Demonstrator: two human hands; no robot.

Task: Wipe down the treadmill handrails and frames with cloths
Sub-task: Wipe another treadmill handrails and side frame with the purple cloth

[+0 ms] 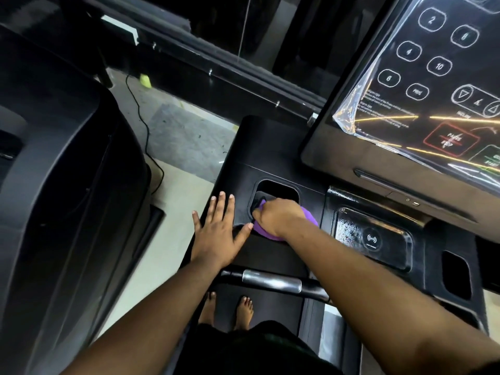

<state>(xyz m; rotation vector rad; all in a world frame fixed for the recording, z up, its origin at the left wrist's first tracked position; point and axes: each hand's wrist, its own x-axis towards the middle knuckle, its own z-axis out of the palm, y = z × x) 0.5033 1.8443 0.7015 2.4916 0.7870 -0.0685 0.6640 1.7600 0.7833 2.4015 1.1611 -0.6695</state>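
I stand on a black treadmill and look down at its console frame (243, 158). My right hand (276, 216) grips a purple cloth (308, 216) and presses it at the edge of the left cup-holder recess (278, 190). Part of the cloth is hidden under the hand. My left hand (216, 234) lies flat with spread fingers on the frame just left of the recess. A handrail bar with a silver sensor grip (272, 281) crosses below my forearms.
The control panel (433, 77) with numbered keys under a peeling plastic film rises at the upper right. A wireless-charging tray (376, 239) and a second recess (457, 274) lie to the right. Another dark machine (54, 185) stands at the left. A cable (143, 123) runs over the pale floor.
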